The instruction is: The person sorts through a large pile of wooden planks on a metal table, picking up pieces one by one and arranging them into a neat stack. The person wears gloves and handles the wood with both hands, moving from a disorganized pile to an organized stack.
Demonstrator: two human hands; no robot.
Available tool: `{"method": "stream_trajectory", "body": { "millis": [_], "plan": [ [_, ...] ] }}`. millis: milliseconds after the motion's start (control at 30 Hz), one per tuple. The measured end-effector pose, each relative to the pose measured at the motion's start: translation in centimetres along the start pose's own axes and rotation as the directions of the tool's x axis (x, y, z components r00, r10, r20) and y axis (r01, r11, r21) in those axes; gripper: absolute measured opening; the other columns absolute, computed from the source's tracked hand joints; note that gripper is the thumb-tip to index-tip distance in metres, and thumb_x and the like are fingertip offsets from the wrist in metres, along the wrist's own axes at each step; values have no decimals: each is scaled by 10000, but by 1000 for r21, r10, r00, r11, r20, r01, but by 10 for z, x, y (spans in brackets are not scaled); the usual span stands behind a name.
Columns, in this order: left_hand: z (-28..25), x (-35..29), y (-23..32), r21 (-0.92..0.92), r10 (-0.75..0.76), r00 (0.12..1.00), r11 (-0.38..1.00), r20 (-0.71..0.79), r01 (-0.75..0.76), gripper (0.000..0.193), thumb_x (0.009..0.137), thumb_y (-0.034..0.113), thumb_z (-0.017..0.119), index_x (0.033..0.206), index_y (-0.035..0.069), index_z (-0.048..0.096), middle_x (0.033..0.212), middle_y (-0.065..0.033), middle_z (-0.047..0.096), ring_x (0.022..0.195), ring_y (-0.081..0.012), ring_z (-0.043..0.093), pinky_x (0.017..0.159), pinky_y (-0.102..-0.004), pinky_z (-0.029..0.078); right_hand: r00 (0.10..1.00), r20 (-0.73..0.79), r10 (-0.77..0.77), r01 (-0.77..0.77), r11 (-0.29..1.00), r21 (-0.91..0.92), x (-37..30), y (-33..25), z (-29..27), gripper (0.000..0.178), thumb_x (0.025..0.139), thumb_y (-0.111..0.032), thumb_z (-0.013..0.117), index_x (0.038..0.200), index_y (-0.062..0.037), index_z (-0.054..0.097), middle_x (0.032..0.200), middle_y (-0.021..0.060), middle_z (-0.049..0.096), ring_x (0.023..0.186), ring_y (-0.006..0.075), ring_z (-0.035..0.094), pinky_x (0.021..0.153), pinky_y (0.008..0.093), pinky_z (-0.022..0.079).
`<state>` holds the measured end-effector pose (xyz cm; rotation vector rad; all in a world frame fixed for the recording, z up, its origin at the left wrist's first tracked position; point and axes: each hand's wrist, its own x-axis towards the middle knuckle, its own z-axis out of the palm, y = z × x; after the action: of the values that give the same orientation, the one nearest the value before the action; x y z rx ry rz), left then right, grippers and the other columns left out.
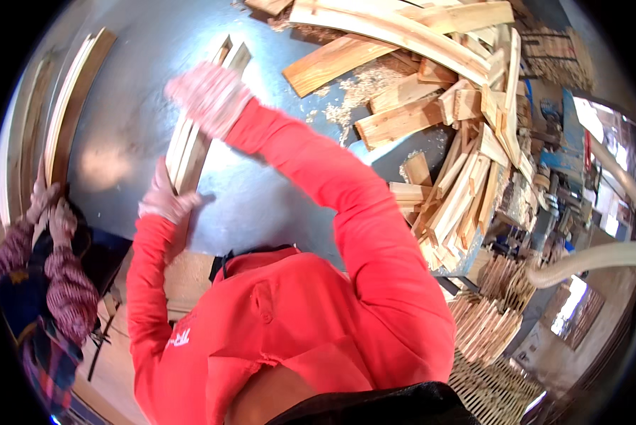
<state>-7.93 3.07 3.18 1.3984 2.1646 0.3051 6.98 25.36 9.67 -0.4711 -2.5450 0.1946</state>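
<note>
Several narrow wooden strips [189, 156] lie side by side in front of me, running from near my waist up across the grey table. My left hand [168, 197], in a pale glove, is closed around the near part of these strips, its thumb on their right side. Over their far part is my right hand [210, 100], also gloved and smeared by motion. Its fingers do not show clearly, so I cannot tell whether it grips the wood or only rests on it. The far ends of the strips [237, 58] stick out beyond it.
A heap of loose boards [403, 42] and short offcuts [466, 191] covers the table's right side, with wood shavings [364, 88] among them. At left, another person's gloved hands [52, 209] touch long boards [77, 99]. Stacked wood [484, 322] and a pale hose [587, 262] are at right.
</note>
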Motion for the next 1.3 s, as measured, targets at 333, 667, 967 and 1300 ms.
{"method": "stream_trajectory", "body": {
  "millis": [333, 667, 967, 1300],
  "plan": [
    [-37, -28, -21, -101, -480, 864, 877, -153, 469, 794, 790, 279, 706, 1470, 219, 301, 1160, -212, 643, 1067, -388, 626, 912, -422, 477, 679, 192, 709, -269, 483, -833, -126, 260, -168, 817, 696, -527, 761, 1309, -83, 453, 1247, 162, 589, 1145, 324, 579, 981, 475, 435],
    [7, 34, 105, -598, 388, 883, 652, -264, -465, 1042, 774, 422, 701, 1502, -40, 117, 1552, -236, 209, 1439, -337, 229, 1177, -405, 191, 772, 487, 409, -632, 408, 659, -67, 49, -189, 583, 777, -500, 684, 1175, -83, 594, 1035, 172, 669, 924, 301, 650, 829, 418, 511],
    [31, 112, 355, -462, 735, 667, 636, 118, -618, 537, 770, 377, 736, 1124, -14, 635, 973, -132, 690, 853, -219, 672, 769, -346, 546, -632, -441, 637, -652, -130, 747, -370, 187, -343, 622, 932, -505, 461, 1261, 16, 539, 1117, 213, 626, 1000, 302, 638, 842, 420, 513],
    [88, 218, 757, 254, 811, 547, 495, 207, -831, 569, 716, 451, 761, 1055, 2, 679, 1023, -144, 693, 859, -240, 666, 769, -372, 522, -780, -235, 580, -401, -175, 899, -476, 301, -352, 886, 772, -561, 668, 1346, 67, 422, 1266, 249, 556, 1103, 350, 598, 920, 429, 486]
  ]
}}
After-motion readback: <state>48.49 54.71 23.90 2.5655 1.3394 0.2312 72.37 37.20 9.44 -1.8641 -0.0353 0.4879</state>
